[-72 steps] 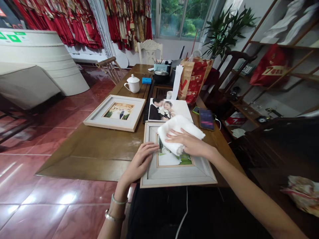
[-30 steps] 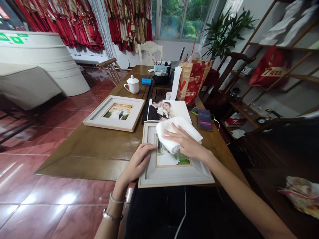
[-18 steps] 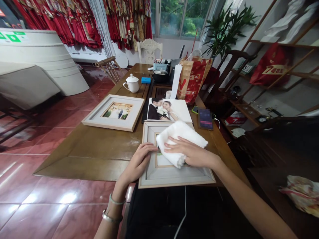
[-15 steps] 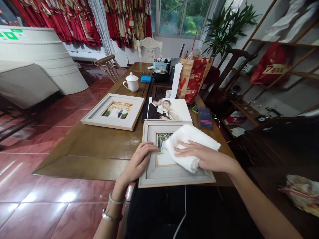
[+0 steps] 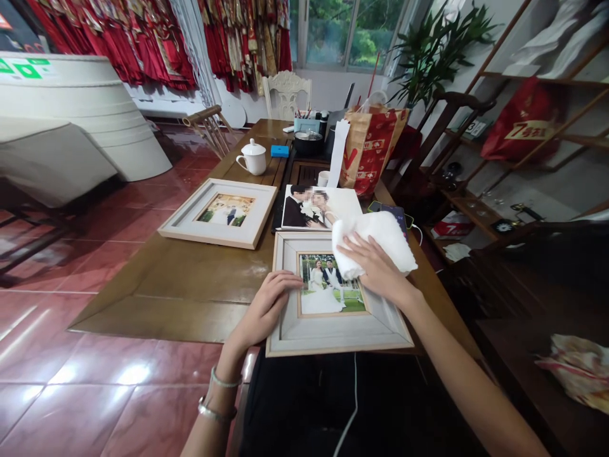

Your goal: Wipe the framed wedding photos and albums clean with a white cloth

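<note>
A white picture frame (image 5: 333,330) with a wedding photo lies flat at the near edge of the wooden table (image 5: 190,279). My left hand (image 5: 269,308) rests open on the frame's left border, fingers flat. My right hand (image 5: 375,270) presses a folded white cloth (image 5: 380,238) against the frame's upper right corner, fingers spread over the cloth. The photo is now fully uncovered.
A second framed photo (image 5: 219,212) lies to the left, a loose photo print (image 5: 318,208) just beyond the near frame. A phone (image 5: 397,216) is partly under the cloth. A white lidded cup (image 5: 253,158), a paper bag (image 5: 373,149) and shelves (image 5: 518,146) stand farther off.
My right hand has slid the cloth from the middle of the photo to the right, then up to the frame's upper right corner, uncovering the picture. My left hand stayed on the left border.
</note>
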The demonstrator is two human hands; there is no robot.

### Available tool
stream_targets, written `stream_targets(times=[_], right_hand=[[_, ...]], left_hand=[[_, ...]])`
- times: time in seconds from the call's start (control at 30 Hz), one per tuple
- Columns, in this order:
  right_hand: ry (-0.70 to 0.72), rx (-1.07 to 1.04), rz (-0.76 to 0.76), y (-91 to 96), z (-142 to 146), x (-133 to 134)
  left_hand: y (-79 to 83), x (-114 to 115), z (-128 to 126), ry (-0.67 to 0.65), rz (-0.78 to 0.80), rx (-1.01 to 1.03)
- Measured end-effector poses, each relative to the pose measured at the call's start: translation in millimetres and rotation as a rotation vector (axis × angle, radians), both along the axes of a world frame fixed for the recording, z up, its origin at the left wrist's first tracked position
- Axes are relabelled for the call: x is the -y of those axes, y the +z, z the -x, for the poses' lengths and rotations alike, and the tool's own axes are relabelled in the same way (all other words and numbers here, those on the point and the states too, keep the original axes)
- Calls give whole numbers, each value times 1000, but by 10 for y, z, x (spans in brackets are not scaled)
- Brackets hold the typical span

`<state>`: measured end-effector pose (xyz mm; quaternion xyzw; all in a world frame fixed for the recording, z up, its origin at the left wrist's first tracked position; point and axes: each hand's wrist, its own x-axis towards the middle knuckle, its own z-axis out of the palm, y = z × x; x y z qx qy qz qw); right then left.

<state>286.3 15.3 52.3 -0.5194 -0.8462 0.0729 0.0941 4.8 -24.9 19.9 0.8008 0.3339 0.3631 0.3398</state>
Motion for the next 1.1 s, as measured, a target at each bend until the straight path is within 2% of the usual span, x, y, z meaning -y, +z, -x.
stream_targets(times=[0.13,0.27,0.37,0.43,0.5,0.7,0.8,0.87,0.93,1.1], right_hand=[[159,-68,242,138,65,564],[228,-180,549,401,-102,1202],[242,-197,650,553,-309,1396],[203,-177,653,568,-411,1304],[154,-159,588,499,-453,1059],[-79,-191,7,89,-322,101],[-89,-171,-83,-17,-191,-130],[-19,-121,-47,-28,-85,-121],[81,-87,36,-3,19,13],[289,-183,373,182,91,693]], left_hand=[[0,-1,-7,12,2,-5],[-15,-9,-5,10,8,-13],[-14,-11,-4,9,16,-17],[-2,-9,-4,3,18,-19],[13,-6,-5,-1,17,-15],[27,-3,-1,-7,10,-13],[16,-7,2,-1,2,-7],[7,-9,2,0,1,-3],[-1,-9,0,0,1,0],[-13,-10,-13,15,5,-9]])
